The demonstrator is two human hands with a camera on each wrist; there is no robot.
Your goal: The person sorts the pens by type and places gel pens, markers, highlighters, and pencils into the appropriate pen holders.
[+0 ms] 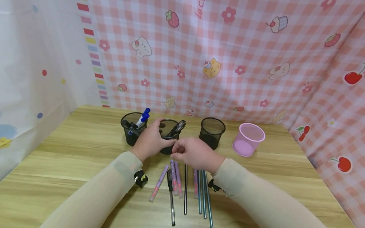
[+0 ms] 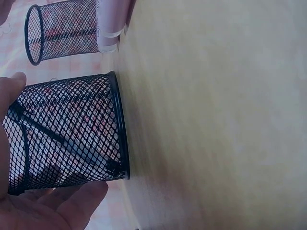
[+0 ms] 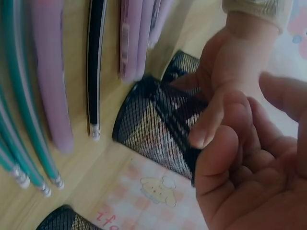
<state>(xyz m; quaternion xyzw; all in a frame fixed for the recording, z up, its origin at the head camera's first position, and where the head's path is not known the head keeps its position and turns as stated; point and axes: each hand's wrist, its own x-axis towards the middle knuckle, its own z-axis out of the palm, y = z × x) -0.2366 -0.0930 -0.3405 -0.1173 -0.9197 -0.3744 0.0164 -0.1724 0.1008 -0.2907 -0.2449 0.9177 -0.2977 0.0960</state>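
Note:
My left hand (image 1: pixel 149 141) grips a black mesh pen cup (image 2: pixel 72 129), thumb toward the front and fingers around the far side. Inside the cup a dark pen (image 1: pixel 177 127) leans to the right, its top sticking out above the rim. Close by the cup's front right side is my right hand (image 1: pixel 196 153). Its fingers are loosely curled, and the right wrist view shows nothing held in them. Before the cup lie purple markers (image 1: pixel 159 183), a black gel pen (image 1: pixel 171 202), a black pencil (image 1: pixel 185 193) and teal pencils (image 1: pixel 204 199) with white erasers.
Left of the gripped cup stands another black mesh cup (image 1: pixel 129 134) with blue-capped pens (image 1: pixel 144 117) and black ones. To the right are a black mesh cup (image 1: pixel 212 136) and a pink cup (image 1: pixel 246 144). A checked cloth (image 1: pixel 245 85) hangs behind the wooden table (image 1: pixel 273 190).

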